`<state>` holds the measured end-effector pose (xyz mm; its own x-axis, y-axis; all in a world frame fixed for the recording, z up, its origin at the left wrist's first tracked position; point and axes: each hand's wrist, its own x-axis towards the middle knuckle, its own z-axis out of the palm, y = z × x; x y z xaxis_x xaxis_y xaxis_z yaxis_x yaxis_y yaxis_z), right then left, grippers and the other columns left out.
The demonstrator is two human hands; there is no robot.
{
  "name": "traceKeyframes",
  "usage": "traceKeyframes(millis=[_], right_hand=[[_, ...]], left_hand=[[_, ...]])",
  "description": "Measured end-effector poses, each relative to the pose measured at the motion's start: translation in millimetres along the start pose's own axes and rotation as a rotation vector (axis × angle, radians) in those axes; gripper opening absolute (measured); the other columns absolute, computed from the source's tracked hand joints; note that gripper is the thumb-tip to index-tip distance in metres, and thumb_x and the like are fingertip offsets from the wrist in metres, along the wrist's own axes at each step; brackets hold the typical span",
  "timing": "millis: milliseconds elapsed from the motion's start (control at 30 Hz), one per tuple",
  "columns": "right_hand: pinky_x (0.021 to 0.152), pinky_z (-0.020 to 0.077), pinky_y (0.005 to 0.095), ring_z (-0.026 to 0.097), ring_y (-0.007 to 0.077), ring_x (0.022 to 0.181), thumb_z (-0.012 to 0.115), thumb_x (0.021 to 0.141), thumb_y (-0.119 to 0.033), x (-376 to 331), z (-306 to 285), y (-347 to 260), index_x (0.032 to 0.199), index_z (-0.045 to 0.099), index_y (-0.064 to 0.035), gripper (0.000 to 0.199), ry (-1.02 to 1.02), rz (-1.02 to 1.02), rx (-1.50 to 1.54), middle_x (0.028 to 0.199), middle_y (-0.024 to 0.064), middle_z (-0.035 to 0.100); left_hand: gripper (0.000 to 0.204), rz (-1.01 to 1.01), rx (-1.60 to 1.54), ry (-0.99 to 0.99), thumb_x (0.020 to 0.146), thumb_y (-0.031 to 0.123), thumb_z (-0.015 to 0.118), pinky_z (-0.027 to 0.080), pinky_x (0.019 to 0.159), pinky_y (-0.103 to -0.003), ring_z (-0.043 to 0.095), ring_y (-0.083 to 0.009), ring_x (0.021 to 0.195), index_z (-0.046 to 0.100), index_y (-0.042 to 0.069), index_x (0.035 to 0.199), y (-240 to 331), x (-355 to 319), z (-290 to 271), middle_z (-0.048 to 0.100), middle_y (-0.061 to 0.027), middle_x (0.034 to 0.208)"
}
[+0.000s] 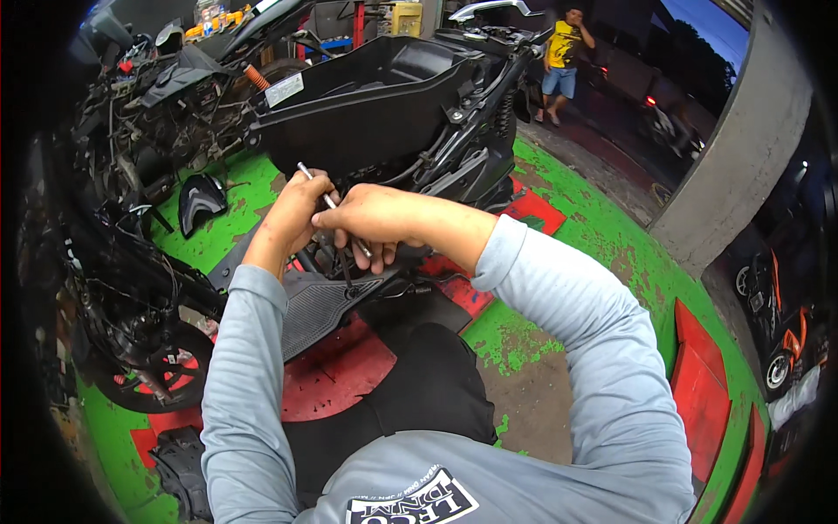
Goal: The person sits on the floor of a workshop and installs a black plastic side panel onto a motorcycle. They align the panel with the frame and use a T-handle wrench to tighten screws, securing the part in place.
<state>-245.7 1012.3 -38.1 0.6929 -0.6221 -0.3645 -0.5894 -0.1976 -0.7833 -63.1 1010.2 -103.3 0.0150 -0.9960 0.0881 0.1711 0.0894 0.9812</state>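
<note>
Both my hands are closed on a T-handle wrench [328, 200], close together in the middle of the view. My left hand [299, 208] wraps the far left part of its silver crossbar. My right hand [370, 216] presses on the bar from the right, thumb along it and fingers curled below. A thin dark shaft points down from the hands toward the scooter's grey ribbed footboard [316, 307]. Whether its tip touches a bolt cannot be made out. Just beyond my hands is the partly stripped scooter's black under-seat storage box [349, 131].
A black front wheel [161, 371] with red parts stands at the left. A loose black cover [202, 204] lies on the green floor. Another stripped motorcycle [166, 113] is at the far left. A person in a yellow shirt [566, 48] stands near a concrete pillar [742, 131].
</note>
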Motion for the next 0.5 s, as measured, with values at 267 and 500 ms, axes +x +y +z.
traceKeyframes(millis=[267, 500], right_hand=[[0.039, 0.03, 0.0293, 0.039, 0.0117, 0.038, 0.062, 0.098, -0.028, 23, 59, 26, 0.071, 0.048, -0.0119, 0.035, 0.266, -0.219, 0.807, 0.05, -0.0009, 0.043], [0.039, 0.0242, 0.0295, 0.034, 0.0134, 0.036, 0.061, 0.1, -0.028, 31, 75, 22, 0.074, 0.047, -0.0135, 0.033, 0.314, -0.236, 1.027, 0.049, -0.0004, 0.04]], left_hand=[[0.017, 0.019, 0.148, -0.079, 0.099, 0.019, 0.057, 0.043, 0.058, -0.031, 0.053, -0.0133, 0.064, 0.055, 0.009, 0.086, -7, 22, -6, 0.057, -0.0027, 0.074], [0.013, -0.051, 0.123, -0.117, 0.097, 0.016, 0.058, 0.045, 0.058, -0.032, 0.053, -0.0148, 0.063, 0.054, 0.007, 0.087, -7, 31, -7, 0.057, -0.0047, 0.073]])
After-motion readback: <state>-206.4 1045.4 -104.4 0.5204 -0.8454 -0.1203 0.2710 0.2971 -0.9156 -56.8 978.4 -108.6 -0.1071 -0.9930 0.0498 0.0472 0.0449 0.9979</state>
